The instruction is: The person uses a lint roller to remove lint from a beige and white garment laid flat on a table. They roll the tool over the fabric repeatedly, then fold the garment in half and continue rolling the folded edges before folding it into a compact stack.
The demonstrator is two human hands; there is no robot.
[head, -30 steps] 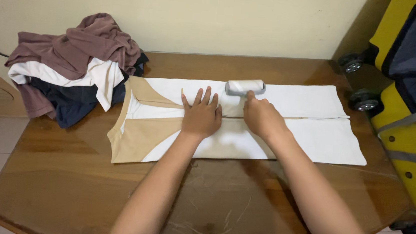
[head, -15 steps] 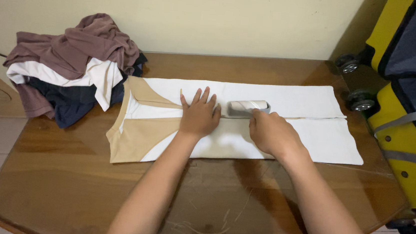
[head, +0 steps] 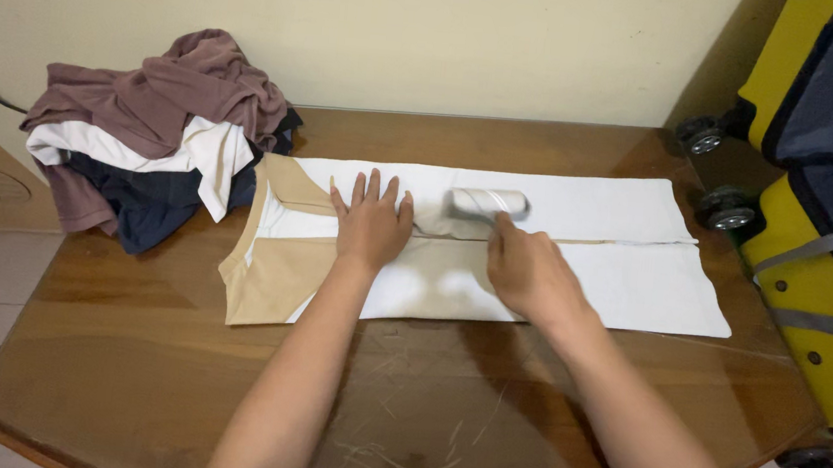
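The left hand (head: 370,223) is lying flat, palm down and fingers spread, on the folded white garment with tan collar and sleeve panels (head: 495,256), which is lying lengthwise across the brown wooden table (head: 174,363). The hand is pressing on the cloth just right of the tan collar area and is holding nothing.

The right hand (head: 526,271) is closing around the handle of a lint roller with a pale cylindrical head (head: 486,204). The roller head is resting on the upper half of the garment, just beside the left hand's fingertips and just above the seam line where the two folded halves are meeting. The handle itself is hidden under the fingers.

A heap of loose clothing in mauve, white and dark navy (head: 159,131) is sitting on the far left part of the table, touching the garment's collar end. A yellow and dark blue wheeled suitcase (head: 822,189) is leaning at the table's right edge, near the garment's far end.
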